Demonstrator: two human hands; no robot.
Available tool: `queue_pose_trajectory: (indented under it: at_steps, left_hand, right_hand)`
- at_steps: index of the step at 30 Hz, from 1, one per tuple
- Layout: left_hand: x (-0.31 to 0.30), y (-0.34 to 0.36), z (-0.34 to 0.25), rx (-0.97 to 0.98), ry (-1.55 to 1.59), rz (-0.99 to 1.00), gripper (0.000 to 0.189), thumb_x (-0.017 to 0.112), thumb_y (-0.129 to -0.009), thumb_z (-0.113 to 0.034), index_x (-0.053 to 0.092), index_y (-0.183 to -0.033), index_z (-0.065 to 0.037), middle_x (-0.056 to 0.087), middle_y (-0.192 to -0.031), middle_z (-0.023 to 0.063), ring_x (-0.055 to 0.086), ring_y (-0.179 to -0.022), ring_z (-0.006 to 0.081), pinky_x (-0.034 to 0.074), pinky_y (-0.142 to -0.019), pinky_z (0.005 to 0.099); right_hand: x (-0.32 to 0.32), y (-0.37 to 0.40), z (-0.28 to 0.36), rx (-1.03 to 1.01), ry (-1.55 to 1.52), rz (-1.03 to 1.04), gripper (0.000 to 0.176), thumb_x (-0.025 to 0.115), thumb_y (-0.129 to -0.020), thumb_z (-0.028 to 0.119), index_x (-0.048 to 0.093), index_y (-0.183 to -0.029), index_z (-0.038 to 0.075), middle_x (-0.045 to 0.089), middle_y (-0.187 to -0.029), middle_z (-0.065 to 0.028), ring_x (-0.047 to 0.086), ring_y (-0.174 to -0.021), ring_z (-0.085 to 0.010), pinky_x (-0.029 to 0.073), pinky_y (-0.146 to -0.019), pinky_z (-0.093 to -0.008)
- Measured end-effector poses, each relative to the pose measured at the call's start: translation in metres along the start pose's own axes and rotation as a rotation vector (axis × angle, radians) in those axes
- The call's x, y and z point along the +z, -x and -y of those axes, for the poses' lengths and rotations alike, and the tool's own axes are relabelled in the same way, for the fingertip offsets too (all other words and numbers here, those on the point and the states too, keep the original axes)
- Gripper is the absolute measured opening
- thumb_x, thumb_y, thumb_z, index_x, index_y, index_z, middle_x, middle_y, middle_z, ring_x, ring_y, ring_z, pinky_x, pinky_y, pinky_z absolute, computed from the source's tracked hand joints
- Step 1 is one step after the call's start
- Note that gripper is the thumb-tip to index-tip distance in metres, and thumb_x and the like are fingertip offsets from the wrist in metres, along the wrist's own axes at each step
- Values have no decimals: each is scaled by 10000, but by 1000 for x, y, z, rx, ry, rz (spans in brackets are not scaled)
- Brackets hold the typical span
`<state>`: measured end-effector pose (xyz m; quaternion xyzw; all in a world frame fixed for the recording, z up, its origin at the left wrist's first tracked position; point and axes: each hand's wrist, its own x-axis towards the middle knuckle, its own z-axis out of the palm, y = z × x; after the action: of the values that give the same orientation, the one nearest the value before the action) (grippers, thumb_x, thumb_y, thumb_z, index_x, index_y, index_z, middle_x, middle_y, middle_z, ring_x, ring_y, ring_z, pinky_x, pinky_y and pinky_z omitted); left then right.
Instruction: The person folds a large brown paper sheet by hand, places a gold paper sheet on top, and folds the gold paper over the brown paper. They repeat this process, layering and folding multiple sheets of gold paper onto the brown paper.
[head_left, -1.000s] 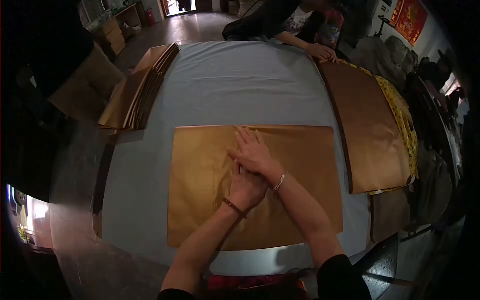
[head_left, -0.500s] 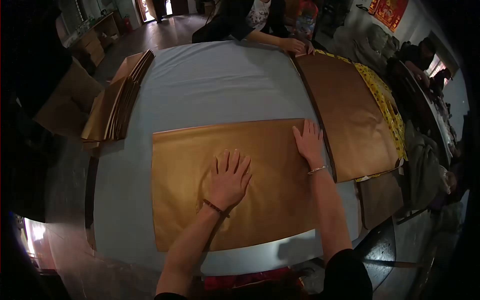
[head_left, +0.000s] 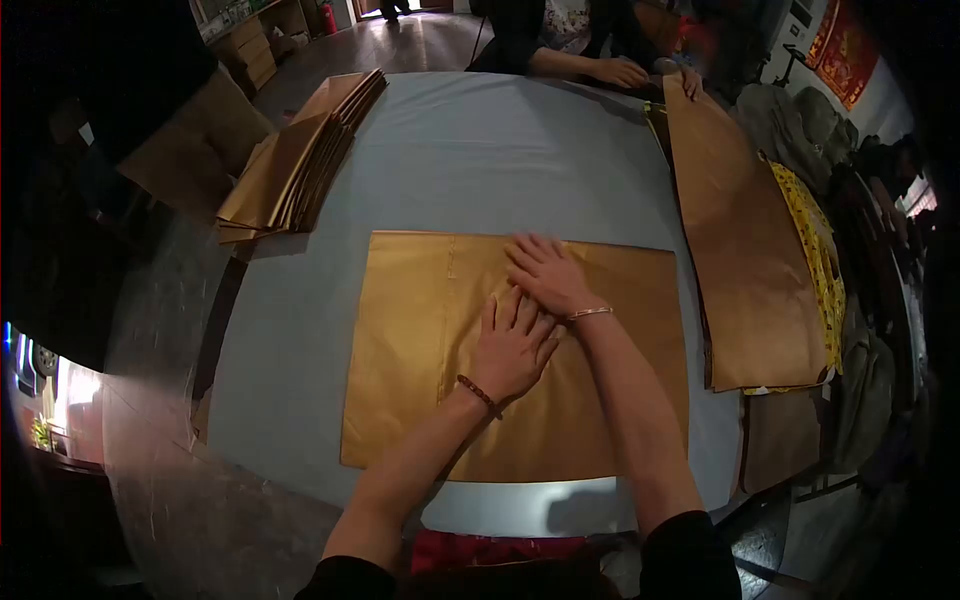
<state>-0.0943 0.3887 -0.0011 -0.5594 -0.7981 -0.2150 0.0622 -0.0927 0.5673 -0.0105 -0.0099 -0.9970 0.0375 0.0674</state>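
A gold-brown sheet [head_left: 400, 330] with a smooth sheen lies flat on the cloth-covered table, and a vertical seam-like line runs down its left part. My left hand [head_left: 514, 345], with a beaded bracelet on the wrist, rests on the middle of it, fingers spread. Just above it, my right hand [head_left: 550, 278], wearing a silver bangle, lies across the sheet near its upper edge. The right fingers are stretched out and slightly blurred, and that hand overlaps the left fingertips in this view. Neither hand grasps anything.
Folded gold-brown pieces [head_left: 305, 160] are piled at the table's far left. Along the right edge lies a stack of brown sheets [head_left: 745, 250] over yellow patterned material [head_left: 805, 230]. Across the table, a person's hand [head_left: 688, 85] holds the top sheet's far end. Pale grey-blue cloth [head_left: 510, 150] covers the table.
My right hand has moved left from the sheet's right edge to beside my left hand. The seam-like line now shows. The other person has lifted the stack's far corner. The view has shifted left.
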Motion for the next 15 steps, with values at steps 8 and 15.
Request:
queue_pose_trajectory:
  at_steps: [8, 15]
  left_hand:
    - [3, 3, 2, 30, -51, -44, 441, 457, -921, -375, 462, -1307, -160, 395, -1389, 123, 320, -1298, 346, 221, -1038, 581]
    - [1, 2, 1, 13, -56, -28, 438, 417, -945, -380, 447, -1321, -158, 400, -1386, 140, 309, -1310, 367, 202, -1059, 567]
  right_hand:
    - [-27, 104, -97, 822, -197, -120, 680, 346, -941, 517, 251, -1442, 67, 268, -1493, -124, 199, -1393, -274, 202, -1116, -443]
    - [-31, 56, 5, 90, 63, 86, 606, 357, -945, 472, 290, -1440, 127, 257, -1501, -110, 200, -1397, -261, 85, -1131, -498]
